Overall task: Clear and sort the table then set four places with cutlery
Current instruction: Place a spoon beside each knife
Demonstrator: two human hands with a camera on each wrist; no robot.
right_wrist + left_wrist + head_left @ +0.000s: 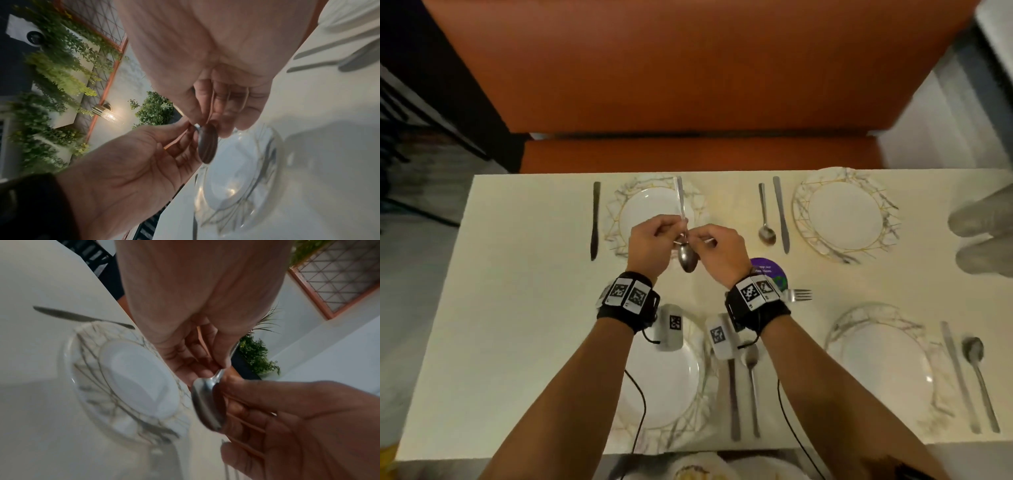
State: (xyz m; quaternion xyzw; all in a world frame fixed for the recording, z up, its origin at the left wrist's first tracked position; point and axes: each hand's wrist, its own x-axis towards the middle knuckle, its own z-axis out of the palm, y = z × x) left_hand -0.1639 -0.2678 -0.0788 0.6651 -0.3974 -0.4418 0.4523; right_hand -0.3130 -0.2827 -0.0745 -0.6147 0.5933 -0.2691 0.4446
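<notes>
Both hands meet above the far left plate point(643, 205) and hold one steel spoon point(687, 258) off the table. Its bowl points toward me and its handle points toward the bench. My left hand point(677, 233) pinches the spoon at its neck, and my right hand point(697, 241) pinches it just beside that. In the left wrist view the spoon point(207, 404) hangs under the left fingers point(221, 358), with the right hand point(298, 421) below. In the right wrist view the right fingers point(197, 113) close on the spoon point(207, 146) over the plate point(236, 181).
A knife point(595, 219) lies left of the far left plate. The far right plate point(846, 216), near right plate point(883, 370) and near left plate point(664, 387) each have a knife and spoon beside them. A purple disc point(770, 270) and fork point(798, 295) lie mid-table. An orange bench point(688, 85) stands behind.
</notes>
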